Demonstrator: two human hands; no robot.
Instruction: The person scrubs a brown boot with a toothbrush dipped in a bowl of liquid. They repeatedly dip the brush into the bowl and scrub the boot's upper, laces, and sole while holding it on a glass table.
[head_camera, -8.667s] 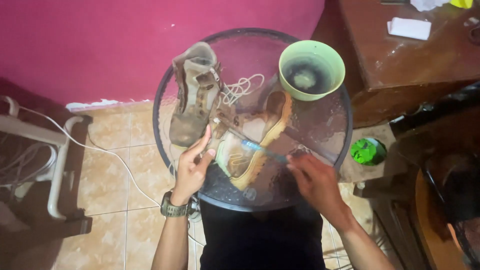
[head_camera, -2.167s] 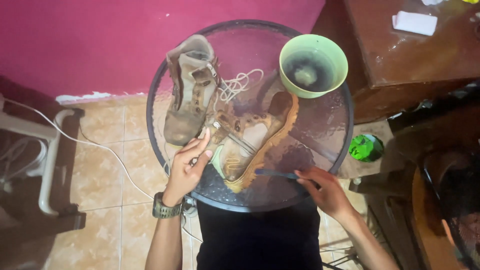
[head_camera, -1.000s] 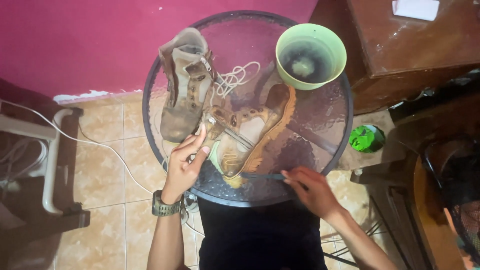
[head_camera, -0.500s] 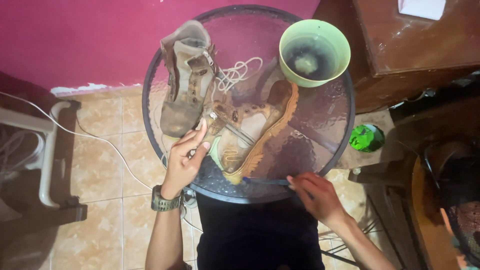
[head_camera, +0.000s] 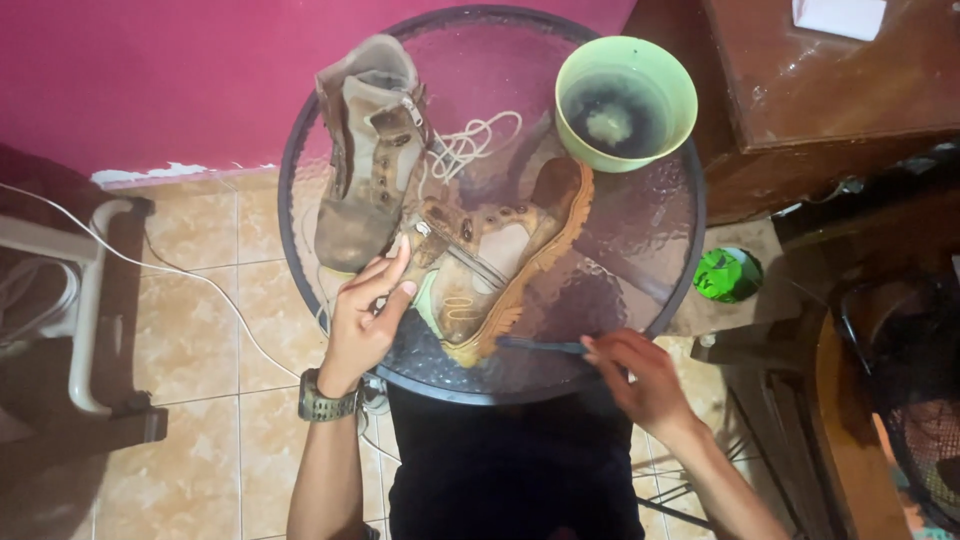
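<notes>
A brown boot (head_camera: 495, 265) lies on its side on the round glass table (head_camera: 640, 225), its orange sole facing right. My left hand (head_camera: 368, 312) grips the boot's open collar near a pale green insole. My right hand (head_camera: 640, 372) pinches the handle of a thin dark brush (head_camera: 540, 345) whose tip lies by the boot's toe. A second brown boot (head_camera: 365, 150) stands at the table's far left, with loose white laces (head_camera: 470, 145) beside it.
A green bowl (head_camera: 626, 100) of murky water sits at the table's far right. A dark wooden cabinet (head_camera: 830, 90) stands to the right, a green object (head_camera: 728, 275) on the floor below. A white cable (head_camera: 180, 275) crosses the tiled floor on the left.
My right hand has drawn the brush from above the boot down to the table's near edge by the toe. My left hand stays on the boot.
</notes>
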